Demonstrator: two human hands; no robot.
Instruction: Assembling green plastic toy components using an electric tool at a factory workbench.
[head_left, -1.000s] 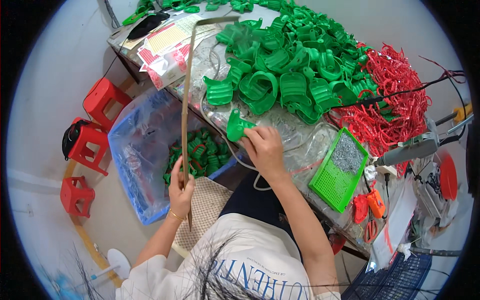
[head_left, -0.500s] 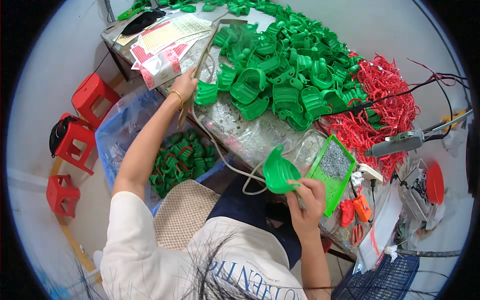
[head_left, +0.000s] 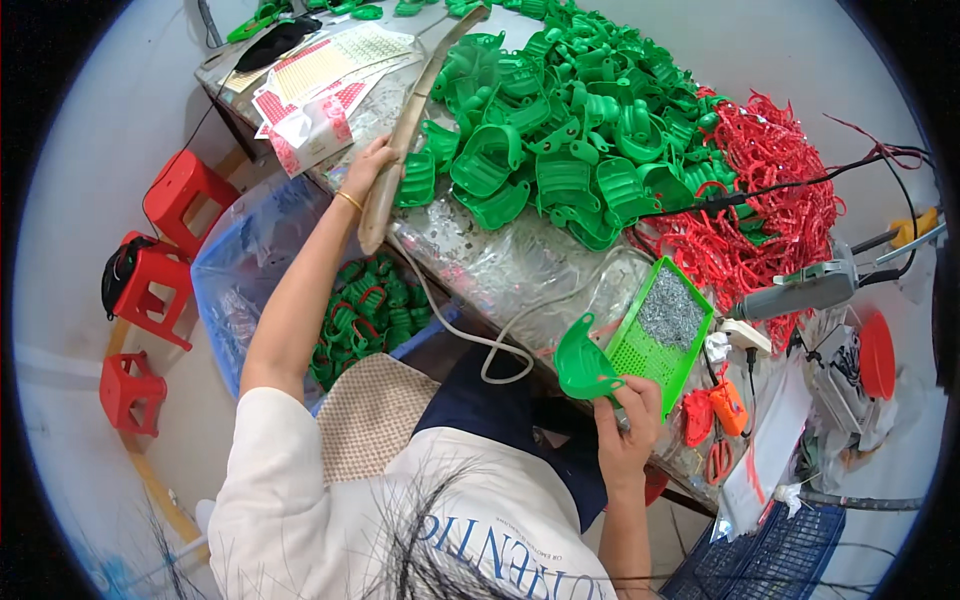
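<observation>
My left hand [head_left: 368,168] grips a long tan wooden stick [head_left: 402,140] laid across the table's left edge, its far end reaching into a big heap of green plastic parts [head_left: 560,130]. My right hand [head_left: 628,425] holds one green plastic part [head_left: 582,365] near the table's front edge, just left of a green mesh tray [head_left: 662,330] that carries a pile of small grey metal pieces.
Red plastic straps [head_left: 770,200] are heaped at the table's right. A grey tool with black cable [head_left: 800,290] lies beside them. A blue bin [head_left: 300,290] holding more green parts sits below the table. Three red stools [head_left: 150,290] stand left. Printed sheets [head_left: 320,80] lie at the far left.
My left hand rose from low beside the bin to the table's edge with the stick. My right hand carried a green part from the heap down to the mesh tray.
</observation>
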